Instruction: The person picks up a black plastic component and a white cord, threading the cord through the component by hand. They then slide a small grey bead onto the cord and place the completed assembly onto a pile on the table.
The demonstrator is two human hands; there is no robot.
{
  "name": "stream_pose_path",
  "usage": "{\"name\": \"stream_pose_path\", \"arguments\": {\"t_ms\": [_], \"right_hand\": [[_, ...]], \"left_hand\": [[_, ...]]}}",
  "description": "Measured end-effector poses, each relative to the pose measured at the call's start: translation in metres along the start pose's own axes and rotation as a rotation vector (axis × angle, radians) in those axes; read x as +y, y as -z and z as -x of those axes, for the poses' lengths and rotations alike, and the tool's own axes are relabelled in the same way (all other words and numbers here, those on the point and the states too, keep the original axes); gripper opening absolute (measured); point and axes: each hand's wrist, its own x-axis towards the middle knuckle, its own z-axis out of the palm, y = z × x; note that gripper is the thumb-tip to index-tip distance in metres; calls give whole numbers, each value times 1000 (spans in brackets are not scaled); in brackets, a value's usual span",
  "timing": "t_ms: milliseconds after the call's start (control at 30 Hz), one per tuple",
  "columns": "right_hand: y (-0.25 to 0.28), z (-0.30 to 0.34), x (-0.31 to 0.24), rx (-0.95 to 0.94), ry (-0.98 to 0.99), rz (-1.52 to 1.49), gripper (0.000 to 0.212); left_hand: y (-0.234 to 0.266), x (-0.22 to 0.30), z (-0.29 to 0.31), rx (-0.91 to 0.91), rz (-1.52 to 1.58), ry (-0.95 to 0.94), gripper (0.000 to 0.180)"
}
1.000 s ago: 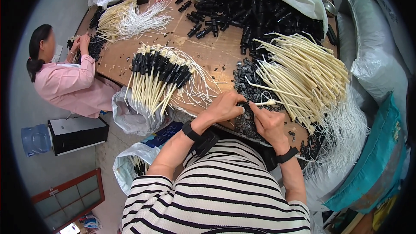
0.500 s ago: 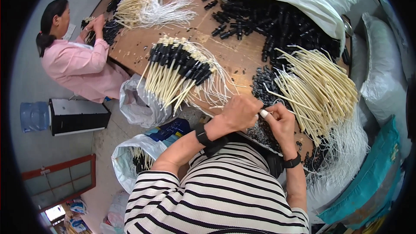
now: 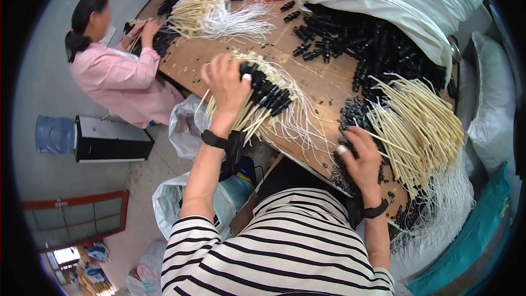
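Note:
My left hand (image 3: 227,86) lies over the left end of a bundle of cream tubes with black connectors (image 3: 268,94). Its fingers are apart, and white tape wraps the thumb; anything beneath the palm is hidden. Thin white cords (image 3: 298,118) trail from that bundle. Close to the table's front edge, my right hand (image 3: 361,164) has its fingers spread beside a heap of small black pieces (image 3: 355,114), with nothing visible in it. White tape shows on that thumb too. Just right of it lies a larger bundle of cream tubes (image 3: 424,126) with white cords.
Black connectors (image 3: 378,44) spill from a white sack (image 3: 383,0) at the far right. Across the table (image 3: 323,85), a person in pink (image 3: 112,77) handles parts beside another tube bundle (image 3: 200,11). Open bags (image 3: 170,197) stand left of me; stuffed sacks (image 3: 487,98) line the right.
My hands were together at the table's front edge and have parted. The left moved up and left onto the connector bundle; the right opened beside the small black pieces. The view shifted slightly.

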Motion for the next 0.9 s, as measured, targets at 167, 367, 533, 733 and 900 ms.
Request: {"name": "stream_pose_path", "arguments": {"t_ms": [167, 367, 533, 733, 900], "right_hand": [[7, 17, 30, 42, -166, 29, 28], [65, 27, 56, 226, -180, 508, 20], [70, 46, 77, 72, -189, 654, 11], [69, 29, 60, 93, -83, 553, 28], [48, 24, 52, 100, -120, 219, 22]], "left_hand": [[-10, 78, -4, -81, 538, -195, 41], [-92, 191, -17, -468, 857, -291, 33], [-111, 207, -15, -651, 576, -121, 20], [-94, 168, 4, -657, 683, 21, 17], [-63, 156, 23, -648, 1101, 17, 36]]}}
